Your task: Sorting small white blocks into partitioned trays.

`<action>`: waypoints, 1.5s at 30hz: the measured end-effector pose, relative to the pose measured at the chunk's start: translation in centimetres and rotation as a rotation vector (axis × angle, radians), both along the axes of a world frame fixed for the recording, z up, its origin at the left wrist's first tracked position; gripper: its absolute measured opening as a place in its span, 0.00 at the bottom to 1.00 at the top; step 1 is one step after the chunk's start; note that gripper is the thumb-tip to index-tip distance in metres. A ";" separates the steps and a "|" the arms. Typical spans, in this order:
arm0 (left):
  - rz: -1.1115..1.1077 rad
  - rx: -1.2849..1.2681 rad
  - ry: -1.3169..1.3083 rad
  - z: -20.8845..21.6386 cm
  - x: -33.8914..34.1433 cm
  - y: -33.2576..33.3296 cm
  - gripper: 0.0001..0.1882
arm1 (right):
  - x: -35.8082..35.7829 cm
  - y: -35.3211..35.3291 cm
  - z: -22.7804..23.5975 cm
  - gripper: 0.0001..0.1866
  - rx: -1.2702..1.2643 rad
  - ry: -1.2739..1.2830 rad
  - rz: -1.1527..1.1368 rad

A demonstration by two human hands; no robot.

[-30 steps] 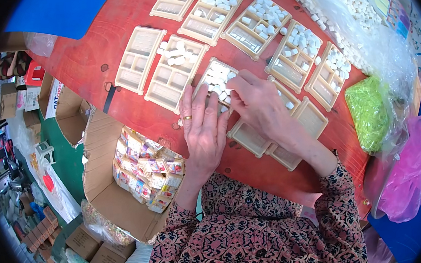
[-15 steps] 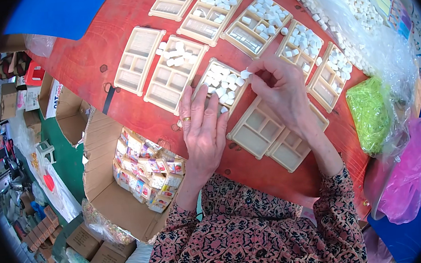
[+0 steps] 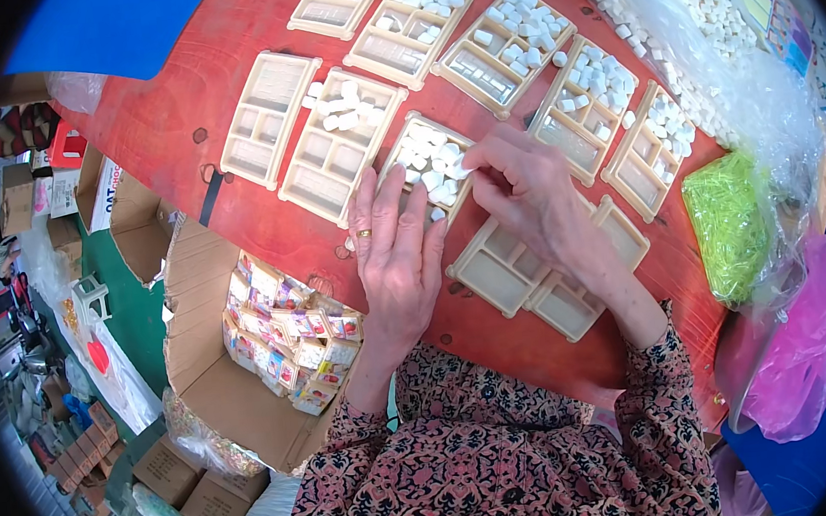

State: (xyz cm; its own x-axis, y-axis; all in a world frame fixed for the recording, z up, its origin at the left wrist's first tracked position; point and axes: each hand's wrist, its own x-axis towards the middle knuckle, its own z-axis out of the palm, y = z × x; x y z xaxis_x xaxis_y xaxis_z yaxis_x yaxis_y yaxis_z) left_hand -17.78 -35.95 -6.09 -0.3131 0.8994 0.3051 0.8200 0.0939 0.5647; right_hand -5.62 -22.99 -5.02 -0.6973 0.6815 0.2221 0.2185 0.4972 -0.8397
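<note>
A: Left hand (image 3: 395, 259) lies flat on the red surface (image 3: 221, 88), fingers spread and released, fingertips touching the near end of the cream tray (image 3: 425, 167) of small white blocks (image 3: 421, 154).

B: And the right hand (image 3: 526, 199)?

A: It is over the same tray's near right corner, fingers pinched together at a white block. Whether the block is actually gripped, I cannot tell; the fingers hide it.

B: How would those blocks handle?

A: I judge them light, small and loose, easy to scatter. Best pinched by two opposite sides, one at a time. The tray looks like thin stiff plastic, likely to slide if nudged, which may be why the flat hand rests at its end.

B: What else is about?

A: More compartment trays (image 3: 268, 118) fan out around it, some filled, some bare. Two empty trays (image 3: 497, 265) lie partly under the right wrist. A clear bag of white blocks (image 3: 709, 45) runs along the far right, a green bundle (image 3: 724, 221) just beside it, a pink bag (image 3: 812, 331) nearer. Left of the surface, an open cardboard box (image 3: 217, 373) holds colourful packets (image 3: 287, 333).

B: Anything in the way?

A: Only the neighbouring trays, set close on both sides.
</note>
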 end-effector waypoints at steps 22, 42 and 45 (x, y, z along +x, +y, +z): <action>0.004 0.006 -0.009 0.4 0.3 -1.1 0.17 | 2.7 0.2 3.3 0.06 -0.175 -0.050 -0.096; 0.000 0.047 0.006 1.4 2.1 -2.3 0.16 | 8.6 -2.4 5.5 0.07 -0.141 -0.228 -0.075; -0.003 0.045 0.011 1.5 2.3 -2.3 0.16 | 8.6 -2.2 6.3 0.06 -0.169 -0.279 -0.049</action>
State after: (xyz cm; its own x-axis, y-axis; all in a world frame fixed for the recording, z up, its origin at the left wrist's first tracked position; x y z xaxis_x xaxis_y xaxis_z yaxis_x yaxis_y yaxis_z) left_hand -15.50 -38.24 -4.56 -0.3069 0.8856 0.3487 0.8265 0.0664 0.5590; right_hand 2.96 -25.14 1.26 -0.6807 0.7267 -0.0921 0.4721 0.3391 -0.8137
